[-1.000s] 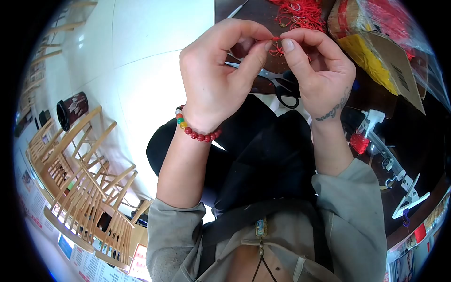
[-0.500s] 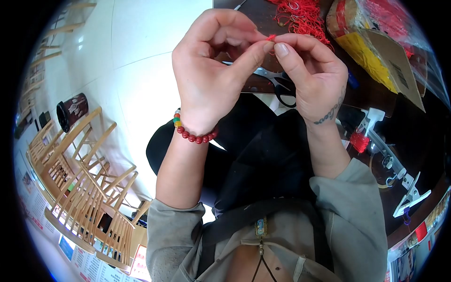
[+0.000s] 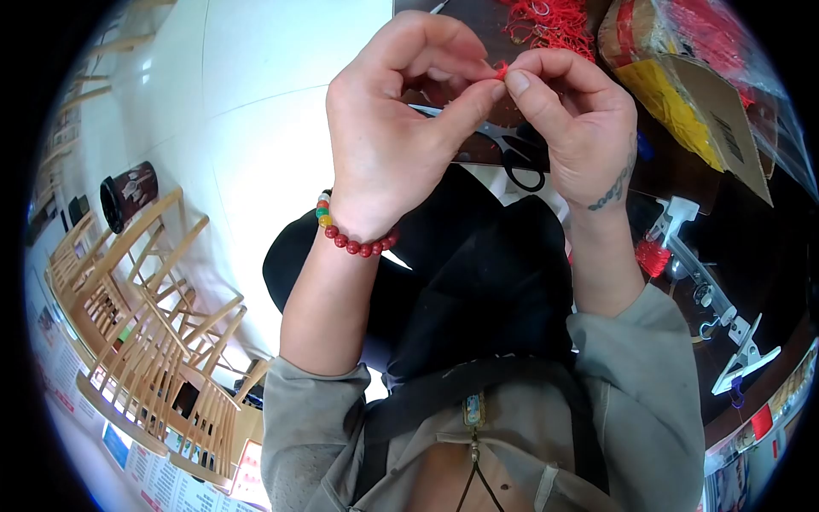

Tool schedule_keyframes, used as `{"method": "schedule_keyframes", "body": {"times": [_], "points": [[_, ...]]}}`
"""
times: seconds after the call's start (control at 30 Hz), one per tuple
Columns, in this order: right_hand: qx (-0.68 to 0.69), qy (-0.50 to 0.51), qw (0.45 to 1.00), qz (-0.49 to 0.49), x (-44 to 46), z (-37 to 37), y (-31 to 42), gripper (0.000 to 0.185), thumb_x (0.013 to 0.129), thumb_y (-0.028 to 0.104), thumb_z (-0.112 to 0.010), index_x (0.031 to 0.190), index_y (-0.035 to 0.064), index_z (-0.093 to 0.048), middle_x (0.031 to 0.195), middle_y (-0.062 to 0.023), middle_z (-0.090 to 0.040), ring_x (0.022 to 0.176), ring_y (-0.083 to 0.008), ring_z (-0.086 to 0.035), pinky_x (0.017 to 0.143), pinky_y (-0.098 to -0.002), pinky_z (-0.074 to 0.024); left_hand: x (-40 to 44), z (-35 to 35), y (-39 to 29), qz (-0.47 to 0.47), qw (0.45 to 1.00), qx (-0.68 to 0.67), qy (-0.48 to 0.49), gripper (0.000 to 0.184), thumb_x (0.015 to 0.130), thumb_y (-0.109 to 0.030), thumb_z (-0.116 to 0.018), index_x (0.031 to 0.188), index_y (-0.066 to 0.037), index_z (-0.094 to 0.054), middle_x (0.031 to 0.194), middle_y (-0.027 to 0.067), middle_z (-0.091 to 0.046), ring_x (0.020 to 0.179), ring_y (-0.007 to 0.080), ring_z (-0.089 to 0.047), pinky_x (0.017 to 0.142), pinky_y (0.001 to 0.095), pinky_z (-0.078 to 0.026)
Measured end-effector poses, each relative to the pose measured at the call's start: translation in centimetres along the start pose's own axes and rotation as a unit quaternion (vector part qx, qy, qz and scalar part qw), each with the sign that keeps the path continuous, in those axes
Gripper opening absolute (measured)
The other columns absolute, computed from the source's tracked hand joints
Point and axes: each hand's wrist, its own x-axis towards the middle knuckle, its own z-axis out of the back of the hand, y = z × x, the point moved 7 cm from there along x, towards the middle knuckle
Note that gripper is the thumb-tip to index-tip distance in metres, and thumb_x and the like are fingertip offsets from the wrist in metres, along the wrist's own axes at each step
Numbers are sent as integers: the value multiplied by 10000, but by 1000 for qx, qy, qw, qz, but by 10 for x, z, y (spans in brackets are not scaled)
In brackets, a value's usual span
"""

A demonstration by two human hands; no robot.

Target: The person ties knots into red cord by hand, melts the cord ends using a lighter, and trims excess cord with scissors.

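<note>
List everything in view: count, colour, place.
cord: one piece, red, between fingertips
cord pile: one, red, table's far side
scissors: one, black-handled, under hands
box: one, brown, upper right
clamp frame: one, white, right
spool: one, red, by frame
table: one, dark brown, right
chairs: several, tan, left
bin: one, dark brown, left
bracelet: one, mostly dark red, left wrist
sleeves: two, grey, forearms
left hand: one, at cord
right hand: one, at cord
</note>
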Motion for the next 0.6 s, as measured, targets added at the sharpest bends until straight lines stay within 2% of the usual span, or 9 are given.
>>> {"method": "schedule_keyframes", "body": {"times": [0.1, 0.2, 0.3, 0.4, 0.6], "points": [[8, 16, 1000, -5, 1, -1, 1, 121, 835, 54, -680, 920, -29, -657, 815, -44, -658, 753, -82, -625, 701, -203, -515, 0, 0, 3, 17, 999, 25, 18, 263, 797, 33, -697, 1032, 46, -580, 891, 74, -676, 836, 107, -648, 751, 220, -510], [50, 11, 999, -15, 2, 1, -2, 116, 833, 47, -675, 921, -26, -655, 818, -45, -653, 755, -87, -627, 714, -208, -520, -1, -3, 9, 77, 996, -17, 49, 211, 832, 16, -667, 1031, 60, -613, 887, 81, -685, 810, 107, -653, 738, 214, -516], [6, 35, 999, -36, 1, 0, -1, 129, 851, 42, -650, 961, -24, -641, 883, -16, -623, 813, -63, -564, 755, -201, -455, -4, -5, 9, 114, 991, -41, 54, 173, 863, 5, -635, 1024, 68, -639, 887, 87, -688, 780, 109, -656, 711, 205, -521], [-62, 26, 997, -35, 2, 7, -2, 126, 846, 48, -655, 951, -21, -645, 857, -10, -624, 789, -59, -567, 730, -192, -458, -4, -6, 7, 108, 991, -47, 56, 155, 875, 1, -621, 1011, 71, -648, 865, 85, -687, 750, 107, -654, 681, 196, -521], [-162, 44, 985, -30, 4, 1, 7, 113, 839, 47, -659, 930, -20, -646, 827, 0, -620, 762, -53, -568, 695, -181, -457, -1, -3, 4, 60, 995, 35, 65, 130, 883, -7, -603, 976, 64, -658, 809, 72, -677, 708, 95, -637, 663, 188, -508]]}}
